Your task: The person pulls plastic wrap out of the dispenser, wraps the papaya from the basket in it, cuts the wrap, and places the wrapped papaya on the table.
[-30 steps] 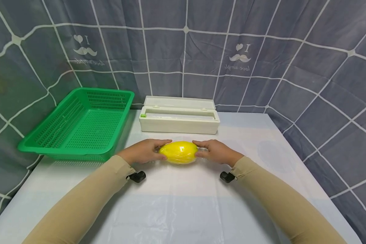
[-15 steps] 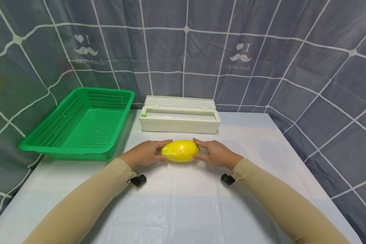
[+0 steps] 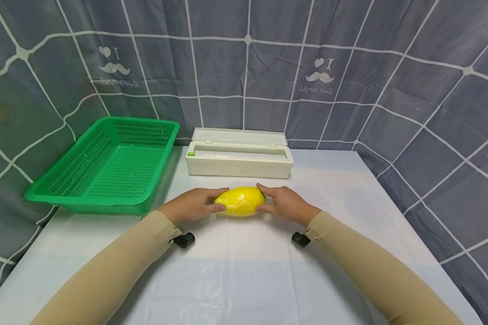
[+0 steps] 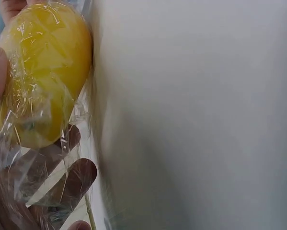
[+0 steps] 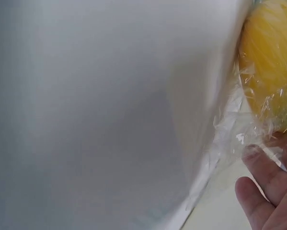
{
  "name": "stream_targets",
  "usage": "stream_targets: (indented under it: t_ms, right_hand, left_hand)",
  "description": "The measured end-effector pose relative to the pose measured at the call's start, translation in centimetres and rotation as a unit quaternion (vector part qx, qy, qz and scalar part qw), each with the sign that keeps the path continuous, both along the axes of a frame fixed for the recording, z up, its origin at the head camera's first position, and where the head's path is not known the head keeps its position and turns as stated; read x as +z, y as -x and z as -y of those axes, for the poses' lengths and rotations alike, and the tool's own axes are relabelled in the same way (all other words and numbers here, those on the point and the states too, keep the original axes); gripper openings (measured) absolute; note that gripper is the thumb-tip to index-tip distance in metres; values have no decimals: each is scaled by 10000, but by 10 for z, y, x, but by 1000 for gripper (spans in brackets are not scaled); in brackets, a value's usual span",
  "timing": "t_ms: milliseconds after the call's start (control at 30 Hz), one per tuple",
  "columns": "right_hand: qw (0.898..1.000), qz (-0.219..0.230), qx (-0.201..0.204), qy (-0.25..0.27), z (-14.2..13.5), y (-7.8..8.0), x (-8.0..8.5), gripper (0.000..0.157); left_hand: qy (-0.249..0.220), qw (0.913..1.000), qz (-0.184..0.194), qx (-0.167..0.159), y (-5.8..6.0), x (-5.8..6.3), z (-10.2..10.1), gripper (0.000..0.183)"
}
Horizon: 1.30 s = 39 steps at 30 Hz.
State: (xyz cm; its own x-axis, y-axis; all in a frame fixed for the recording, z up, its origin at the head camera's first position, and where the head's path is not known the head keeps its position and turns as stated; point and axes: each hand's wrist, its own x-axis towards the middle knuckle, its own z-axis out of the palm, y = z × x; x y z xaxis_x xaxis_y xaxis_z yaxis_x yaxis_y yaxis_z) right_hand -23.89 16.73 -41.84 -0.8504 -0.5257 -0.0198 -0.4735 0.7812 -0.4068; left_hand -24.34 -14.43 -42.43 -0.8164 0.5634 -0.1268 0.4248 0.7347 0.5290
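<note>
A smooth yellow oval fruit [image 3: 241, 201], wrapped in clear cling film, lies lengthwise between the hands in the head view. The left hand [image 3: 192, 204] holds its left end, thumb on the near side and fingers on the far side. At the other end, the right hand [image 3: 288, 204] grips it in a mirrored way. Loose crinkled film [image 4: 42, 177] hangs off the fruit over the left fingers in the left wrist view. More loose film [image 5: 241, 127] trails by the right fingers in the right wrist view. Part of each end of the fruit is hidden by the hands.
Behind the fruit stands a white cling film dispenser [image 3: 240, 166] with its lid up and a small green slider [image 3: 191, 154]. A green perforated basket [image 3: 148, 176] is at the left. The white-covered table [image 3: 236, 289] is bounded by grey checked curtains [image 3: 244, 67].
The fruit has shifted slightly to the right and a little farther back. Film that stuck out at its ends now shows less in the head view, and both hands keep hold of it.
</note>
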Motion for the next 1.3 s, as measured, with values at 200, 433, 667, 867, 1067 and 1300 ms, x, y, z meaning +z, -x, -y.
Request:
stream_targets:
  t_ms: [200, 433, 667, 867, 1067, 1300]
  right_hand:
    - [9999, 107, 36, 109, 3, 1, 2, 84]
    - [9995, 186, 4, 247, 8, 1, 3, 84]
    - [9992, 241, 86, 323, 8, 0, 8, 84]
    - [9992, -15, 234, 330, 6, 1, 10, 76]
    - [9974, -624, 331, 129, 8, -1, 10, 69]
    - [9969, -521, 563, 168, 11, -6, 11, 61]
  left_hand:
    - [-149, 9998, 124, 36, -2, 2, 1, 67]
    - [-225, 9995, 221, -4, -5, 4, -2, 61]
    - [-209, 9988, 410, 152, -10, 5, -9, 61]
    - [-3, 9987, 426, 278, -20, 7, -16, 76]
    - [240, 9993, 168, 232, -29, 7, -22, 92]
    - [281, 9991, 29, 308, -39, 7, -28, 99]
